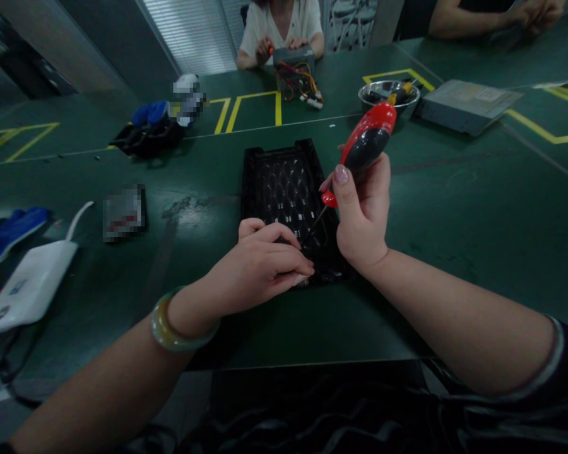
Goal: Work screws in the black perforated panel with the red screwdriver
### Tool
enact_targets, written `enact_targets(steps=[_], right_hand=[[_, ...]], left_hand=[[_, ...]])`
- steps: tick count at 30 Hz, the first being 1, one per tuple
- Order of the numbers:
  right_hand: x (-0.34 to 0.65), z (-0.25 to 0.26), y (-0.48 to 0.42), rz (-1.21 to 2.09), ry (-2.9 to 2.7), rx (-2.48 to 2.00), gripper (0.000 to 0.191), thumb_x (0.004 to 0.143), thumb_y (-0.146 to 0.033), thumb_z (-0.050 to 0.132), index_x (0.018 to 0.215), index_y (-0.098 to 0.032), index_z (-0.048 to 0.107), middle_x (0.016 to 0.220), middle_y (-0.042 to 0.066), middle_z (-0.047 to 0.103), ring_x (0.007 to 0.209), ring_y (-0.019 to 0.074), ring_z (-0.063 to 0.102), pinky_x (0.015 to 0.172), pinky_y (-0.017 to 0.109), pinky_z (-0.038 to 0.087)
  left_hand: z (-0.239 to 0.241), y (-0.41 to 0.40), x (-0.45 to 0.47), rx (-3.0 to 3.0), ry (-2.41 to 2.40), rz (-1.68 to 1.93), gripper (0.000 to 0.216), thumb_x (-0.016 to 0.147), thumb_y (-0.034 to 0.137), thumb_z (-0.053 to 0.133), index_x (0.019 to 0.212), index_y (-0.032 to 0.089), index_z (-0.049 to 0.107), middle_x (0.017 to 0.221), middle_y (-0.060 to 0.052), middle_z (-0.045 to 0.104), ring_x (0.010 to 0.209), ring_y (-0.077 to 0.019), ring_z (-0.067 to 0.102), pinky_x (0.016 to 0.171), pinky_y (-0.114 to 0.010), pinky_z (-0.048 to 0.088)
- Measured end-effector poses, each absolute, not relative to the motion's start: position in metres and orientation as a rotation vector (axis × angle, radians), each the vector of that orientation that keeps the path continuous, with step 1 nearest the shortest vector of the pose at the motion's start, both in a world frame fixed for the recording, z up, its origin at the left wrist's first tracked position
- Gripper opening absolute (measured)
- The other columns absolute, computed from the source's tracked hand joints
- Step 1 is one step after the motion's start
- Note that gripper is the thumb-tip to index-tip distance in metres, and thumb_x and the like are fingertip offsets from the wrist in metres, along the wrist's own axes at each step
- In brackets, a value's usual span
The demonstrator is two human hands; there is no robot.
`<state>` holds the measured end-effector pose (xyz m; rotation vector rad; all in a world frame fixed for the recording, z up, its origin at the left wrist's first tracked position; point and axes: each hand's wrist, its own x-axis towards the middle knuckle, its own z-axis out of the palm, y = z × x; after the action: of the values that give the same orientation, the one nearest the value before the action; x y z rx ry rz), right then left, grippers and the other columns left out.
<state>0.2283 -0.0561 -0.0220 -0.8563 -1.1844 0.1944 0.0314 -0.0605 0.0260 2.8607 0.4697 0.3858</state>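
Note:
A black plastic panel (pixel 284 183) with raised edges and a patterned face lies on the green table in front of me. My right hand (pixel 362 221) is closed around a red and black screwdriver (pixel 366 142), held tilted with its thin shaft pointing down at the panel. Over the near part of the panel, my left hand (pixel 274 255) has its fingers bent and pressed together close to the shaft. What those fingers pinch, if anything, is hidden, as is the screwdriver's tip.
Across the table (pixel 194 176), a person handles a grey metal box (pixel 291 60) with coloured wires. A steel bowl (pixel 366 94) of tools and a flat grey case (pixel 468 104) lie back right. Leftward are a black tray (pixel 144 142), a pixelated item (pixel 124 213) and a white device (pixel 33 284).

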Motion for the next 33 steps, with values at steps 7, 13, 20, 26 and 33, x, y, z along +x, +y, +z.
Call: enact_targets(steps=[7,13,20,26,33], right_hand=[[0.228,-0.021,-0.057,0.194,-1.192,-0.841,0.031,0.103,-0.053,0.052,0.12,-0.029,0.046,0.107,0.002,0.056,0.076,0.0143,0.06,0.071,0.033,0.055],[0.223,-0.019,-0.064,0.21,-1.156,-0.828,0.024,0.103,-0.046,0.056,0.119,-0.029,0.05,0.095,0.0,0.055,0.075,0.0145,0.06,0.075,0.034,0.055],[0.216,-0.016,-0.068,0.177,-1.163,-0.765,0.02,0.101,-0.039,0.059,0.119,-0.032,0.053,0.109,0.001,0.057,0.074,0.0132,0.06,0.075,0.035,0.055],[0.22,0.003,-0.073,0.107,-1.119,-0.681,0.019,0.099,-0.029,0.058,0.118,-0.034,0.06,0.109,0.0,0.06,0.071,0.0129,0.059,0.065,0.032,0.052],[0.22,0.034,-0.085,-0.161,-1.092,-0.576,0.031,0.096,-0.028,0.041,0.109,-0.016,0.066,0.087,0.001,0.057,0.053,0.0037,0.045,0.047,0.019,0.028]], left_hand=[[0.027,-0.061,0.032,2.795,0.554,0.364,0.012,0.096,0.026,0.067,0.098,0.034,0.076,0.104,0.007,0.08,0.108,-0.0197,0.06,0.096,-0.044,0.022],[0.025,-0.058,0.03,2.743,0.562,0.38,0.004,0.094,0.033,0.072,0.093,0.034,0.076,0.105,0.008,0.079,0.112,-0.0217,0.054,0.095,-0.044,0.02],[0.027,-0.055,0.026,2.652,0.491,0.365,0.007,0.093,0.036,0.071,0.09,0.031,0.075,0.099,0.006,0.079,0.11,-0.0211,0.056,0.094,-0.042,0.021],[0.029,-0.055,0.025,2.587,0.487,0.403,0.006,0.092,0.03,0.072,0.087,0.029,0.075,0.095,0.008,0.078,0.107,-0.0188,0.058,0.097,-0.041,0.02],[0.028,-0.054,0.025,2.557,0.504,0.409,0.004,0.09,0.032,0.076,0.092,0.028,0.075,0.095,0.007,0.078,0.106,-0.0178,0.057,0.097,-0.039,0.019]])
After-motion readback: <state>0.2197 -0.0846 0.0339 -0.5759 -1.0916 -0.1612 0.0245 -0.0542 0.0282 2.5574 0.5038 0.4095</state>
